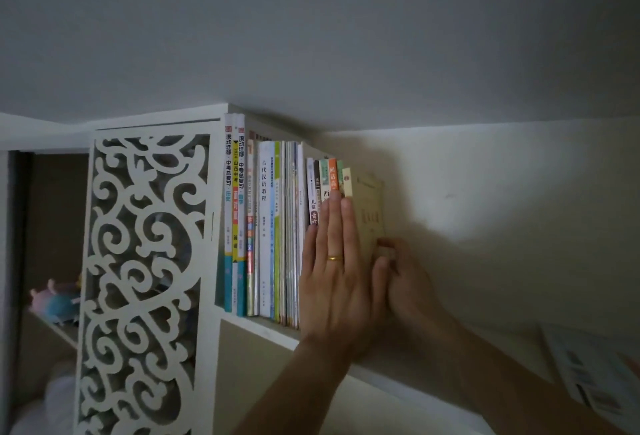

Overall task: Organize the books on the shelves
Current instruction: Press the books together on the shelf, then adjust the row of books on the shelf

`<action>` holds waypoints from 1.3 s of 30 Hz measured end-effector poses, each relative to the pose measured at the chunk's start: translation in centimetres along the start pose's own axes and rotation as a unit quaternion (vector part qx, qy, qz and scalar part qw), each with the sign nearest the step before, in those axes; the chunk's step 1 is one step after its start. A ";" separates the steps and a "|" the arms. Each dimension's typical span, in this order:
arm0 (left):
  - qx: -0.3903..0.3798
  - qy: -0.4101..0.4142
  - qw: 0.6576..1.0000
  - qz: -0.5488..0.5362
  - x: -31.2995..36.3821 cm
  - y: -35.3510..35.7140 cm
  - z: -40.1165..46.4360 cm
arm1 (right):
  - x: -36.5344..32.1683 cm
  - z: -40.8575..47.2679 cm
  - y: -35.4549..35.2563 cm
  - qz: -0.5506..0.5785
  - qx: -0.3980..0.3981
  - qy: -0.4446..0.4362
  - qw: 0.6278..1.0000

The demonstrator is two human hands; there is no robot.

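Under a white ceiling (pixel 311 36), book-lined white shelf (pixel 263 329) against cream wall (pixel 502 209).

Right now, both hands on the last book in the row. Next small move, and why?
Probably push the pale yellow book the rest of the way in. Its cover angles out from the row of books at the right end; the right hand holds its lower edge, while the left hand lies flat against the neighbouring spines. Once it sits flush on the white shelf, both hands can let go.

The single head view looks up, tilted, from close range at the bookshelf (pixel 263 329) under the ceiling.
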State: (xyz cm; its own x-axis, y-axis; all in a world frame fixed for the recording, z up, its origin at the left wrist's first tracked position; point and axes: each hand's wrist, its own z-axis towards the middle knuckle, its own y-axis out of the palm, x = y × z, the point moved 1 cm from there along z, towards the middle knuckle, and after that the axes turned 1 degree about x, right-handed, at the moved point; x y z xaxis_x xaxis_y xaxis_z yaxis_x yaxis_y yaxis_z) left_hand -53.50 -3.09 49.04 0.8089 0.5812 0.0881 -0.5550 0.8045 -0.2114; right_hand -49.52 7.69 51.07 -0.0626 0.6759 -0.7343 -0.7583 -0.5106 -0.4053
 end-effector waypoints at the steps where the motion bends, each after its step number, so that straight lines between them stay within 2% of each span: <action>1: -0.005 -0.001 1.000 0.003 0.0 0.1 0.1 | 0.4 0.1 0.0 -0.002 -0.011 0.003 1.000; 4: -0.015 0.005 1.000 0.008 -0.2 -0.3 0.1 | 1.0 0.3 -0.3 0.000 -0.056 0.033 0.998; 7: 0.013 0.042 0.998 -0.033 -1.9 -1.9 0.3 | -1.1 -1.7 -1.5 0.015 -0.073 0.064 0.995; 11: 0.046 0.026 0.998 -0.025 -5.5 -2.9 0.9 | -2.8 -5.7 -2.4 0.070 -0.105 0.040 0.991; 15: 0.000 0.015 1.000 0.010 -7.0 -0.8 0.2 | -2.2 -6.9 -2.1 -0.060 -0.117 -0.043 0.990; 20: -0.019 0.001 0.999 0.042 -7.2 -0.8 0.1 | -1.7 -6.4 -1.3 -0.086 -0.121 -0.047 0.988; 23: -0.045 -0.012 0.999 0.020 -6.2 -1.4 -0.3 | -1.9 -6.8 -1.0 -0.116 -0.105 -0.038 0.987; 25: -0.048 -0.044 0.997 -0.033 -5.4 -2.1 -1.5 | -2.5 -8.0 -1.0 -0.142 -0.105 -0.026 0.984; 26: -0.041 -0.039 0.997 -0.058 -4.7 -2.6 -2.4 | -2.8 -9.0 -1.0 -0.157 -0.094 -0.027 0.983; 27: -0.017 0.005 0.997 -0.069 -3.7 -2.9 -3.7 | -2.7 -10.0 -1.1 -0.179 -0.076 -0.043 0.980; 29: 0.029 0.099 0.992 -0.075 -1.9 -3.5 -7.1 | -2.0 -12.9 -1.0 -0.266 -0.047 -0.109 0.957; 32: -0.037 0.065 0.987 -0.144 0.2 -4.4 -10.4 | 0.4 -16.9 -1.8 -0.387 -0.016 -0.185 0.903; 35: -0.102 0.046 0.983 -0.146 1.0 -4.2 -13.3 | 2.8 -19.7 -3.5 -0.406 0.010 -0.212 0.889; 39: -0.128 0.092 0.976 -0.149 0.4 -5.0 -15.5 | 4.6 -21.9 -5.6 -0.415 0.014 -0.254 0.874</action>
State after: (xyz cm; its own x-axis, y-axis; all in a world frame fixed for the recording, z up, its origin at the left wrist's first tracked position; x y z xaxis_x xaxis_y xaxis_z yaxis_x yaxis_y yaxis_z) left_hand -47.40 -8.79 35.08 0.9612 0.2754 0.0123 -0.2420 0.8644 -0.4407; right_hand -31.32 2.06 38.01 0.2406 0.9597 0.1452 -0.6945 0.2747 -0.6650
